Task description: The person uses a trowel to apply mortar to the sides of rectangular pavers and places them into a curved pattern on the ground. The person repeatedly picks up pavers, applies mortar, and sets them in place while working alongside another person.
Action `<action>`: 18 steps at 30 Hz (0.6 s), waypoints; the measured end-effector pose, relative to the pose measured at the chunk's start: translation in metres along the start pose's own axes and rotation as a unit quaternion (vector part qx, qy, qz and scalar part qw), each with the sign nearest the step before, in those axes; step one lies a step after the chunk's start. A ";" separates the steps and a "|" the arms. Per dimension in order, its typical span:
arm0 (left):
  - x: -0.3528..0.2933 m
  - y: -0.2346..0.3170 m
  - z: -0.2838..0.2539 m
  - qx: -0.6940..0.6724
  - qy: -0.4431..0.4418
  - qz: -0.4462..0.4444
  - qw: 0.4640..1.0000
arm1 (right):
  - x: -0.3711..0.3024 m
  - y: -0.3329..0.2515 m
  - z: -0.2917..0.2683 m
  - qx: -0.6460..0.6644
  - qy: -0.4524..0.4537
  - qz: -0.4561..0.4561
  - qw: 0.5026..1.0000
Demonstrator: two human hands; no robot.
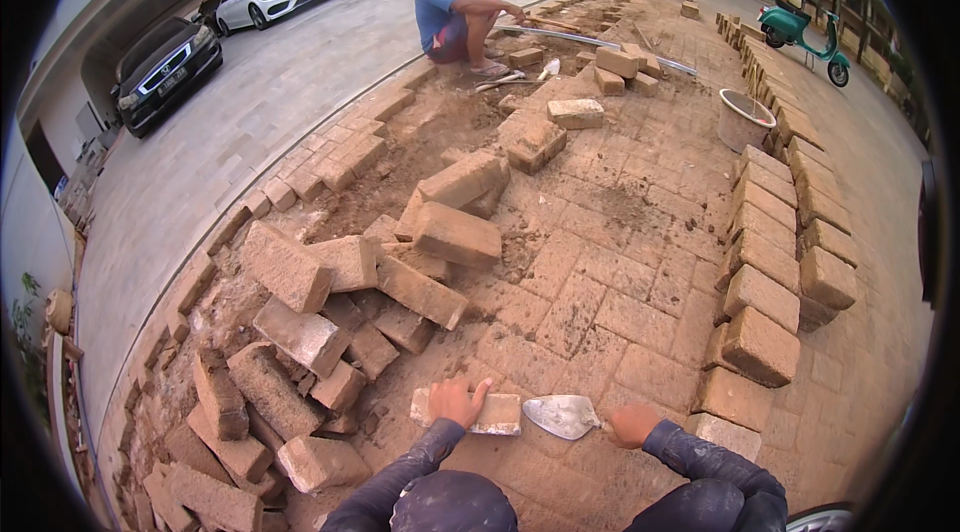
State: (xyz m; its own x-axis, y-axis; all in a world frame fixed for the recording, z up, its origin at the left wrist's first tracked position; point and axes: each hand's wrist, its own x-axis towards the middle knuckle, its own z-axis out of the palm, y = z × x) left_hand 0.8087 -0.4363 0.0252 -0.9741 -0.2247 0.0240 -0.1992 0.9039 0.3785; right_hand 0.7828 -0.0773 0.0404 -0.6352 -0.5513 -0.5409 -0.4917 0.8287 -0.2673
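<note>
My left hand (457,402) grips a pale-dusted paving brick (503,414) lying crosswise on the paved ground in front of my knees, its fingers over the top and the thumb to the right. In my closed right hand (634,425) is the handle of a pointing trowel (560,416). The trowel's pale, dirt-smeared blade points left, its tip close to the brick's right end. Most of the trowel handle is hidden by my fist. To the left of the brick lies a jumbled heap of loose paving bricks (410,287).
Stacked bricks (762,347) form long rows on the right, with a bucket (746,120) beside them. Farther ahead, another person (455,12) sits beside bare soil and a long metal bar (600,37). Cars (168,72) stand on the left driveway; a green scooter (803,30) stands right.
</note>
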 end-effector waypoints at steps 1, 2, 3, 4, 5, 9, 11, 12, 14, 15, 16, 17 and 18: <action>-0.003 -0.005 0.003 -0.004 0.019 0.008 1.000 | -0.001 0.001 0.002 0.004 -0.015 0.013 1.000; -0.001 -0.008 0.006 -0.008 0.038 0.016 0.999 | 0.000 0.002 0.003 0.008 -0.029 0.027 0.999; 0.003 -0.007 0.006 -0.001 0.030 0.013 0.999 | 0.001 0.011 0.006 0.041 -0.032 0.012 0.999; 0.004 0.000 0.006 0.003 0.016 0.007 1.000 | -0.005 0.024 0.008 0.073 -0.041 0.000 0.996; 0.006 0.009 0.005 0.005 0.004 0.003 1.000 | -0.010 0.037 0.007 0.105 -0.048 -0.009 0.993; 0.015 0.015 -0.001 0.040 -0.121 -0.015 0.992 | -0.044 0.048 -0.063 0.031 -0.113 0.031 0.993; 0.033 0.010 -0.004 0.058 -0.213 -0.045 0.974 | -0.061 0.041 -0.119 0.058 -0.026 0.023 0.998; 0.047 -0.001 -0.004 0.072 -0.261 -0.061 0.961 | -0.072 0.030 -0.155 0.100 0.027 0.004 0.995; 0.068 -0.007 -0.020 0.049 -0.395 -0.100 0.912 | -0.111 0.002 -0.225 0.186 0.121 -0.023 0.975; 0.065 0.001 -0.029 0.068 -0.391 -0.093 0.913 | -0.137 -0.002 -0.242 0.247 0.133 0.023 0.960; 0.059 0.009 -0.041 0.087 -0.386 -0.087 0.914 | -0.166 -0.006 -0.256 0.307 0.143 0.068 0.939; 0.042 0.018 -0.047 0.045 -0.324 -0.007 0.945 | -0.190 -0.009 -0.273 0.359 0.159 0.105 0.914; 0.029 0.048 -0.057 -0.023 -0.373 -0.026 0.927 | -0.224 -0.007 -0.267 0.385 0.171 0.170 0.891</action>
